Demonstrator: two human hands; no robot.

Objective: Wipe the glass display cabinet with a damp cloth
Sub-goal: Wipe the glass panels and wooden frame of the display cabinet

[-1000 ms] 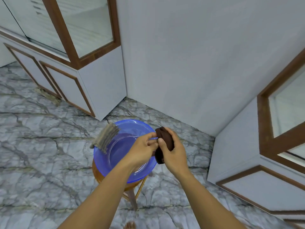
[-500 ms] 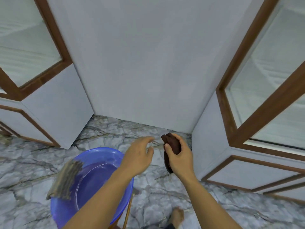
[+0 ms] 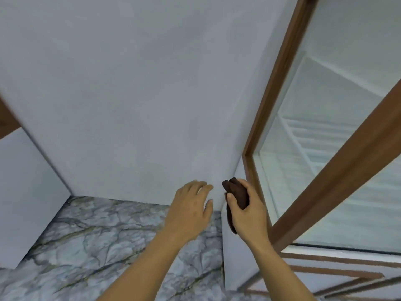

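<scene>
Beside the glass cabinet (image 3: 325, 148): right hand (image 3: 247, 211) clenched around a bunched brown cloth (image 3: 236, 192), raised near the wooden frame, apparently ready for wiping; left hand (image 3: 191, 205) open and empty, further from the cabinet

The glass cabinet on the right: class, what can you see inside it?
Through the glass cabinet, only pale shelves show, with nothing visibly on them. The brown frame hides part of the inside.
</scene>
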